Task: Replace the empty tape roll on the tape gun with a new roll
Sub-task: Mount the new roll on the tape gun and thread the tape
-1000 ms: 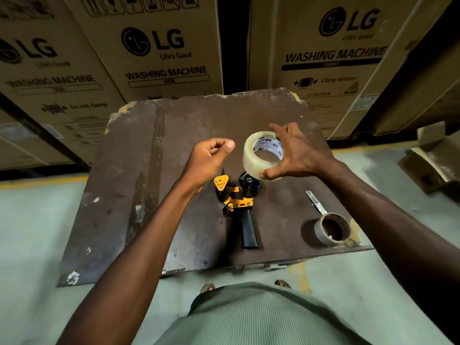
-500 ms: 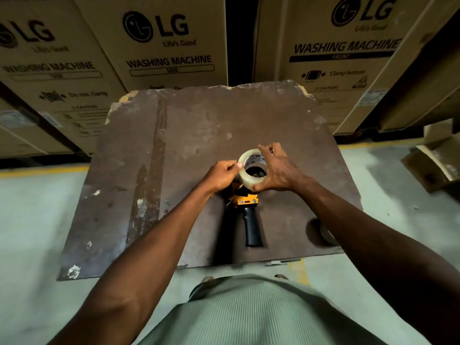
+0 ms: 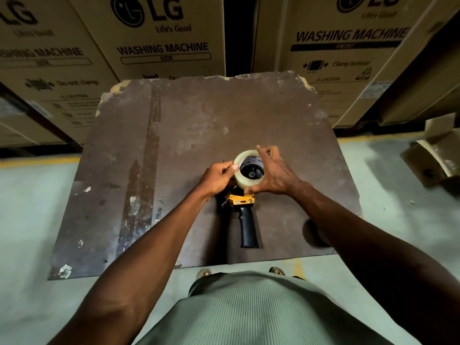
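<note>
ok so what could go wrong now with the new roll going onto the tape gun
The new tape roll may seat crooked on the hub, since both the left hand and right hand grip only its rim. Nobody holds the tape gun lying on the board, so pressing down could make it slide.

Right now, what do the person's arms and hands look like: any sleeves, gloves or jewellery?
Both forearms are bare up to the frame edge; no sleeves show. The left hand and right hand wear no gloves; no rings or watch are visible. A ribbed grey-green shirt covers the torso.
</note>
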### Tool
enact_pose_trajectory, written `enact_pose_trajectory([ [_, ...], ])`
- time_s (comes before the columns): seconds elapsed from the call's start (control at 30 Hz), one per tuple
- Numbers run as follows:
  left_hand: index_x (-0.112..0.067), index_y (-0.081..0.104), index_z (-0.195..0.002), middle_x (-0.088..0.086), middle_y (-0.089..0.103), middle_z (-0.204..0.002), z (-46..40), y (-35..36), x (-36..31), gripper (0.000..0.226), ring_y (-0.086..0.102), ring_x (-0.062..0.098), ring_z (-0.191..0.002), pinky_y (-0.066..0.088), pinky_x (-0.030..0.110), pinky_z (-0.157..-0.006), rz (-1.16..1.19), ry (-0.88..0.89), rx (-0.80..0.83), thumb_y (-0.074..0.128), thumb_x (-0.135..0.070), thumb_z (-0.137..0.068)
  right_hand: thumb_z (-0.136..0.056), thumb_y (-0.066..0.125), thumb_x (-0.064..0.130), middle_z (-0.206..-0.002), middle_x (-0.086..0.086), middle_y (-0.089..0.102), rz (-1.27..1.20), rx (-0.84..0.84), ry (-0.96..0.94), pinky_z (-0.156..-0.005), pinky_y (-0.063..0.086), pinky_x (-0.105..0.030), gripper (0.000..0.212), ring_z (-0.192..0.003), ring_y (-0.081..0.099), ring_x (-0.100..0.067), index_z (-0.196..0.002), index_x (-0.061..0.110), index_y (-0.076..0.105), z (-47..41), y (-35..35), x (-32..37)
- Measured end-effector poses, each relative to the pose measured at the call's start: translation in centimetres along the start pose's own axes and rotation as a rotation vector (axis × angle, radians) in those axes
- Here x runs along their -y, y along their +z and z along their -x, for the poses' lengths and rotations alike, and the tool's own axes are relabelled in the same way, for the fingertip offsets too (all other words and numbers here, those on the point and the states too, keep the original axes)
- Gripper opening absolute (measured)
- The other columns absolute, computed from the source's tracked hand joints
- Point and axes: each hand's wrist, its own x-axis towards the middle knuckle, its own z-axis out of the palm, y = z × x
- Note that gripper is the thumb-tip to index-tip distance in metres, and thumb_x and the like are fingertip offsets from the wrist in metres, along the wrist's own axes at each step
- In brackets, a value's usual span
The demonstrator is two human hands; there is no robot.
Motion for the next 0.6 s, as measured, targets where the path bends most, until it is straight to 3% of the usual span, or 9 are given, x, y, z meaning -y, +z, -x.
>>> enact_pose_trajectory([
  [0.23, -0.023, 0.067, -0.128, -0.005, 0.073, -0.115, -0.7, 0.0, 0.6, 0.030, 0.065, 0.011, -0.110, 0.049, 0.037, -0.104, -0.046, -0.036, 0.008, 0.054, -0.030, -0.101, -0.048, 0.093, 0.059, -0.146, -0.012, 0.029, -0.127, 0.045, 0.042, -0.112, 0.040, -0.042, 0.140, -0.134, 0.042, -0.032, -0.158, 0.022, 0.013, 0.4, 0.7, -1.4],
  [0.37, -0.022, 0.064, -0.130, -0.006, 0.071, -0.122, -1.2, 0.0, 1.2, 0.032, 0.063, 0.012, -0.116, 0.046, 0.041, -0.109, -0.071, -0.038, -0.005, 0.054, -0.029, -0.100, -0.054, 0.091, 0.060, -0.145, -0.010, 0.037, -0.201, 0.055, 0.063, -0.108, 0.039, -0.037, 0.131, -0.133, 0.042, -0.026, -0.157, 0.028, 0.016, 0.5, 0.9, -2.0],
  [0.47, -0.024, 0.064, -0.131, -0.007, 0.070, -0.122, -1.5, 0.1, 1.5, 0.033, 0.063, 0.011, -0.116, 0.046, 0.041, -0.109, -0.079, -0.044, -0.008, 0.053, -0.031, -0.100, -0.076, 0.078, 0.056, -0.140, -0.004, 0.055, -0.435, 0.050, 0.081, -0.112, 0.041, -0.040, 0.094, -0.130, 0.052, -0.017, -0.154, 0.029, 0.033, 0.2, 0.8, -2.6],
  [0.53, -0.026, 0.064, -0.130, -0.007, 0.070, -0.122, -1.6, 0.1, 1.4, 0.032, 0.062, 0.011, -0.116, 0.046, 0.039, -0.109, -0.098, -0.047, -0.017, 0.052, -0.031, -0.101, -0.092, 0.067, 0.035, -0.133, 0.001, 0.063, -0.684, 0.034, 0.156, -0.111, 0.045, -0.043, 0.061, -0.122, 0.060, -0.013, -0.149, 0.029, 0.044, 0.0, 0.7, -2.8],
  [0.6, -0.025, 0.066, -0.129, -0.005, 0.072, -0.120, -1.6, 0.1, 1.2, 0.031, 0.062, 0.011, -0.114, 0.048, 0.035, -0.104, -0.107, -0.045, -0.034, 0.051, -0.030, -0.102, -0.099, 0.057, 0.017, -0.137, -0.002, 0.062, -0.809, 0.004, 0.197, -0.111, 0.045, -0.043, 0.047, -0.124, 0.060, -0.016, -0.146, 0.021, 0.049, -0.3, 0.7, -2.8],
])
